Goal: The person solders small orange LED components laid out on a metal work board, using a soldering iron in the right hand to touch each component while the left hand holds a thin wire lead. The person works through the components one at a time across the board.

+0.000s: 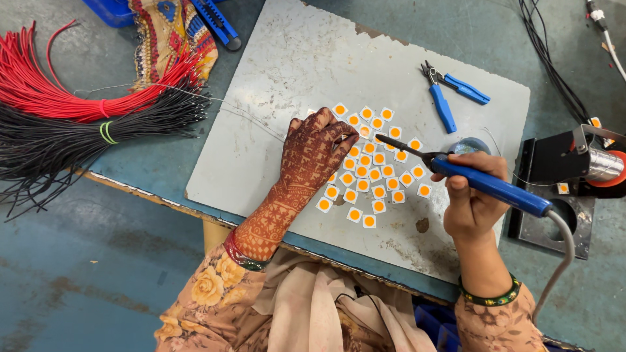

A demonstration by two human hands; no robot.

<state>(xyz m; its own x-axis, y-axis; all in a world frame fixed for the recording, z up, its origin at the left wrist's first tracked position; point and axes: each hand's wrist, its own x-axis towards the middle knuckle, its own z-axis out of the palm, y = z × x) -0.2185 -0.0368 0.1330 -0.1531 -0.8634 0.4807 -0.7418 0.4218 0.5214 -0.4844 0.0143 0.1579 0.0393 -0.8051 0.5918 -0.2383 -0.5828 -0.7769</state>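
1. Board (274, 78): grey, matt, scuffed, chipped edges.
2. Iron (486, 184): glossy blue plastic handle, dark metal tip.
3. Chips (369, 221): white squares, glossy orange centres.
4. Cutters (443, 107): metal jaws, blue plastic grips.
5. Wires (45, 91): red, black, smooth plastic sheath.
6. Sleeves (208, 300): soft floral cloth.

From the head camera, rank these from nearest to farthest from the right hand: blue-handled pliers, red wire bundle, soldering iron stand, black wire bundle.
Measured from the right hand, which holds the soldering iron:
1. Soldering iron stand, just to its right.
2. Blue-handled pliers, above it on the grey board.
3. Black wire bundle, far left.
4. Red wire bundle, far left, slightly higher; these two run close, so that order is loose.
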